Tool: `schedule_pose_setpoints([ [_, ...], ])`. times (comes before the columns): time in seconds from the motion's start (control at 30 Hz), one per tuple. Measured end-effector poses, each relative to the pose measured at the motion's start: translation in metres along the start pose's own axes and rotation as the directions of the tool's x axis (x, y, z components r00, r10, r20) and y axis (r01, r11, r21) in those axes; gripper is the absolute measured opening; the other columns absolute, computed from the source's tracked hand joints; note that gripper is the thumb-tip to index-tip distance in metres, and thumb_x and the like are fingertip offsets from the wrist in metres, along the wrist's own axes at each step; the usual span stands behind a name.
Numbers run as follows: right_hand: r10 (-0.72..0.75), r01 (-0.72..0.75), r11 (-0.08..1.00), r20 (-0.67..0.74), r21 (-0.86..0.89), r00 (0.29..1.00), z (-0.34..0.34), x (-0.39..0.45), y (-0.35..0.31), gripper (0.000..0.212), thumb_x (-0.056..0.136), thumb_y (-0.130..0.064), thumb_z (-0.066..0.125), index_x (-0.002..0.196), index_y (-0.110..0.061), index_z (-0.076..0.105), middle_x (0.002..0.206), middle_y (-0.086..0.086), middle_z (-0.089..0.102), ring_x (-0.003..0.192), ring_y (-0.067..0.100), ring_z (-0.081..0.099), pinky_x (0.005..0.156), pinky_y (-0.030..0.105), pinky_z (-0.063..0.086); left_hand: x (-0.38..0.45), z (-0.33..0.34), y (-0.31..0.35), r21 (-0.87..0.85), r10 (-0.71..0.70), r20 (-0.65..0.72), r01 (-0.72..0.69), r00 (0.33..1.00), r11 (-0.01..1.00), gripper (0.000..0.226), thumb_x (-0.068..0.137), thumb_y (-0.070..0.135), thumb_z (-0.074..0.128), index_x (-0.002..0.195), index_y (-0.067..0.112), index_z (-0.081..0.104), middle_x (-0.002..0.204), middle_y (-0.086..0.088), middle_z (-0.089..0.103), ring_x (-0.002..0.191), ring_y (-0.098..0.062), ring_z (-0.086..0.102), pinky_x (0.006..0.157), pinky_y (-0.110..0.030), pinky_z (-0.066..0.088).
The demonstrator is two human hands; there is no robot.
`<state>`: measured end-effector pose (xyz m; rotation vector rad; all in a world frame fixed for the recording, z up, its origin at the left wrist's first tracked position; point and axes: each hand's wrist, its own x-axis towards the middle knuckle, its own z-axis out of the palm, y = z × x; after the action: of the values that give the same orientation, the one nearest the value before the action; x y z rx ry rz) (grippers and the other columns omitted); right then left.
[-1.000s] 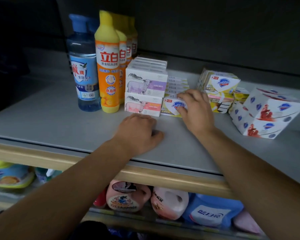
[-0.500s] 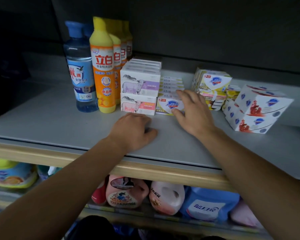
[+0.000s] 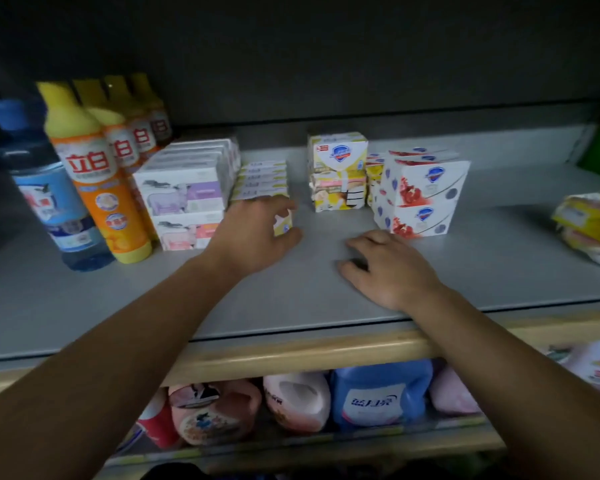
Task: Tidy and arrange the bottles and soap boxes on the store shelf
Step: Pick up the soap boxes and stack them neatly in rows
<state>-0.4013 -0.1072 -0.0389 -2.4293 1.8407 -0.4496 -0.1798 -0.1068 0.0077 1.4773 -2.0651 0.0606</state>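
The left hand [image 3: 257, 233] lies against the near end of the row of small yellow-edged soap boxes [image 3: 262, 178], its fingers spread over the front box and its thumb curled along that box's right edge, so it seems to hold or steady the box, though how firm the grip is cannot be told. The right hand [image 3: 385, 268] rests on the bare grey shelf [image 3: 499, 258] with fingers loosely bent and nothing in it. From the left, a blue bottle [image 3: 54, 202] stands at the near edge, then a row of orange-and-yellow bottles [image 3: 97, 181] running to the far wall, then stacked white soap boxes with sheep pictures [image 3: 184, 195], touching the small-box row. Right of a gap stands a yellow-and-white soap pack [image 3: 338, 171], with a red-and-white soap pack [image 3: 420, 192] just beside it, turned slightly askew. A crumpled yellow packet [image 3: 593, 226] lies well apart at the far right. The step in hand looks like squaring the small-box row against the sheep boxes. Next, the loose packs on the right probably need sliding left and turning to face front, which calls for both hands and a gentle push so the stacks stay upright.
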Motion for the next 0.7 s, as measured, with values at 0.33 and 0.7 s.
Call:
schedule_pose_setpoints([
  [0.33,-0.020,0.021,1.000,-0.014,0.019,1.000,0.003,0.002,0.002,0.058,0.093,-0.056,0.035,0.142,-0.026,0.045,0.143,0.000,0.045,0.134,0.025,0.033,0.113,0.037,0.028,0.119,0.046,0.021,0.245,-0.001,0.081,-0.019,0.997,0.969,0.048,0.084,0.039,0.063,0.128,0.021,0.058,0.126,-0.008,0.061,0.114,-0.030,0.056,0.091,-0.039,0.049],
  [0.7,-0.011,0.012,0.999,-0.030,0.036,0.999,0.002,-0.001,0.000,0.059,0.092,-0.055,0.038,0.141,-0.023,0.046,0.143,0.000,0.043,0.134,0.028,0.031,0.112,0.038,0.025,0.139,0.070,0.021,0.406,-0.051,0.195,-0.034,0.979,0.913,0.061,0.084,0.047,0.065,0.133,0.014,0.053,0.131,-0.017,0.049,0.117,-0.034,0.048,0.099,-0.042,0.044],
])
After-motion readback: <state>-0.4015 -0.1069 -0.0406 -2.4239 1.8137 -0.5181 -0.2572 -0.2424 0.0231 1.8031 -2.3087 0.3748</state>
